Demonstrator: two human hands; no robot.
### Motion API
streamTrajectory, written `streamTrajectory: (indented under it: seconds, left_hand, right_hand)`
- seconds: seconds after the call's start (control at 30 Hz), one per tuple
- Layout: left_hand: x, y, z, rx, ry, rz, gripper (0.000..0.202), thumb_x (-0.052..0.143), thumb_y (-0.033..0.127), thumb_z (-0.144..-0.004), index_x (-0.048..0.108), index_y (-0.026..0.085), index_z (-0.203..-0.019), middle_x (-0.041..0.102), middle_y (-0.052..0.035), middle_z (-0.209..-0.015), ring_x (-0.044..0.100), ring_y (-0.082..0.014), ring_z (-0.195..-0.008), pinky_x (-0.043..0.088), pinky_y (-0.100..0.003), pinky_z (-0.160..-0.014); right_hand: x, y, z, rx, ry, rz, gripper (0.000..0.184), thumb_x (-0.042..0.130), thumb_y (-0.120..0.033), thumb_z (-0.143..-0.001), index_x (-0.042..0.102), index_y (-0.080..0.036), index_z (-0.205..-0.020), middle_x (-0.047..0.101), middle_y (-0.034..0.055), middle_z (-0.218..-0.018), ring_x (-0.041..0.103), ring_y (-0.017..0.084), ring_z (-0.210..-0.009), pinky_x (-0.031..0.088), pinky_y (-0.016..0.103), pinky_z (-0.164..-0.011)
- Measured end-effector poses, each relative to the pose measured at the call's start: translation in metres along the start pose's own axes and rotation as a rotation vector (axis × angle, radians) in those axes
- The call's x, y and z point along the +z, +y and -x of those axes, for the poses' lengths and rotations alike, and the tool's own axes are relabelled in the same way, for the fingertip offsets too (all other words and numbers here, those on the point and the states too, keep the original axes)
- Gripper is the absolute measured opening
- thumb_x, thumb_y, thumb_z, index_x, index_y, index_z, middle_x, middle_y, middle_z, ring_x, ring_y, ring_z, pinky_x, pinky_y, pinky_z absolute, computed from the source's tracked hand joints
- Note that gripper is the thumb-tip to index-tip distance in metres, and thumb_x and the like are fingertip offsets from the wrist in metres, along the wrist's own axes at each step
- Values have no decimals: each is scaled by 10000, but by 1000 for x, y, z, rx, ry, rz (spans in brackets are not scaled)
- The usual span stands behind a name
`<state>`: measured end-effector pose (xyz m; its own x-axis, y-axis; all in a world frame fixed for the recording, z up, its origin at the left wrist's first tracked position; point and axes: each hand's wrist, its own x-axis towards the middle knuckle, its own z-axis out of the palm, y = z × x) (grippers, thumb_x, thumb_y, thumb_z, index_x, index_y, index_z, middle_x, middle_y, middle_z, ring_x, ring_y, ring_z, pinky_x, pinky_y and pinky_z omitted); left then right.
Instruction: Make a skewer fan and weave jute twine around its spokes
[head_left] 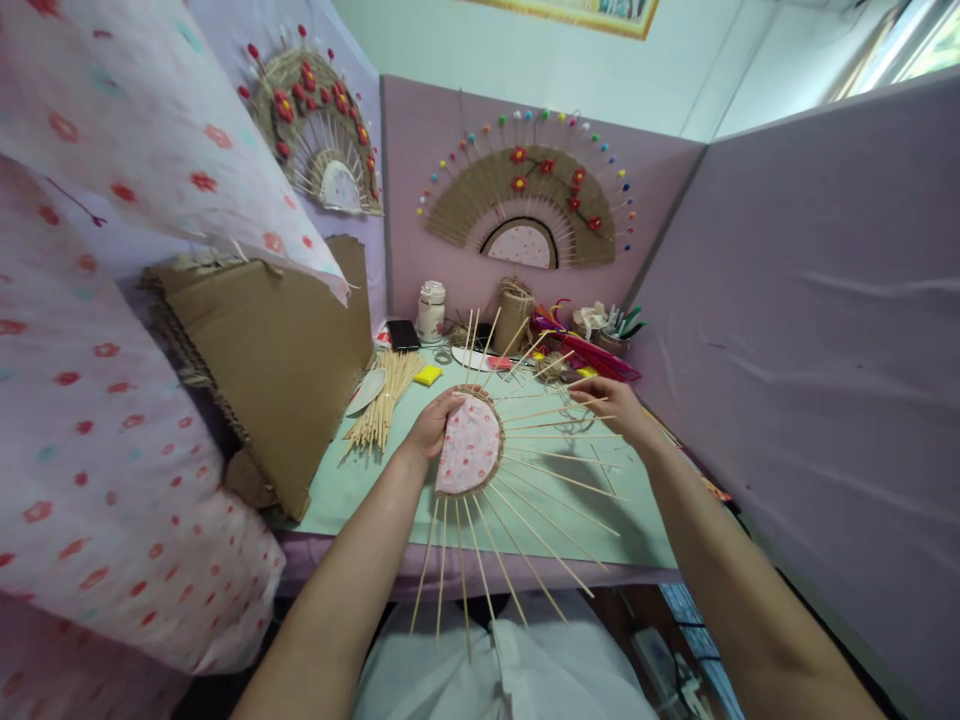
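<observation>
**Half-made stick fan held over the green table**

No readable writing is seen; the label on the white jar (430, 311) at the upper middle of the frame is too small to be read.

The floral half-disc (469, 444), edged with twine, is held at the centre of the frame by the left hand (433, 424), whose fingers are closed on its upper left edge. Thin wooden sticks (525, 520) are spread from it like rays, above the green table (352, 490). One upper stick is touched by the right hand (609, 402), right of centre; its fingers are narrowly closed, but a firm pinch cannot be told. A bundle of spare sticks (381, 405) lies to the left.
</observation>
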<state>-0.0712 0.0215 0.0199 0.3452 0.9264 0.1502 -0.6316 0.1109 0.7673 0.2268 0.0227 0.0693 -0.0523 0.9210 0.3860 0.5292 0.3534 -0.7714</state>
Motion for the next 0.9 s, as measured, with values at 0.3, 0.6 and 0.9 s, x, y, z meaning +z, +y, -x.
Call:
streamTrajectory:
  seconds: [0.3,0.6,0.9]
  left_hand:
    - [1,-2,1,-35,-47,-48,199,687,200,-709,678,117,-890,715,-74,-833,659,-148,-699,518,-246,-671]
    - [3,-1,0,-20,25,-45,197,696,191,-688,668,104,-864,702,-48,-766,642,-133,-647,499,-236,-632]
    - [-11,-5,-12,144,197,76,181,673,170,-676,664,129,-852,706,-18,-787,649,-129,-721,482,-231,-729]
  right_hand:
    - [-20,-49,-29,-163,26,80,309,657,-454,-702,688,-153,-764,623,17,-650,483,116,-570,363,245,-534]
    - [-19,-38,-8,-74,84,-137,294,693,-449,-689,657,-167,-762,569,-9,-645,438,94,-562,339,236,-538]
    - [41,11,48,159,-139,-265,313,705,-467,-665,629,-165,-688,498,-29,-562,383,87,-507,282,237,-488]
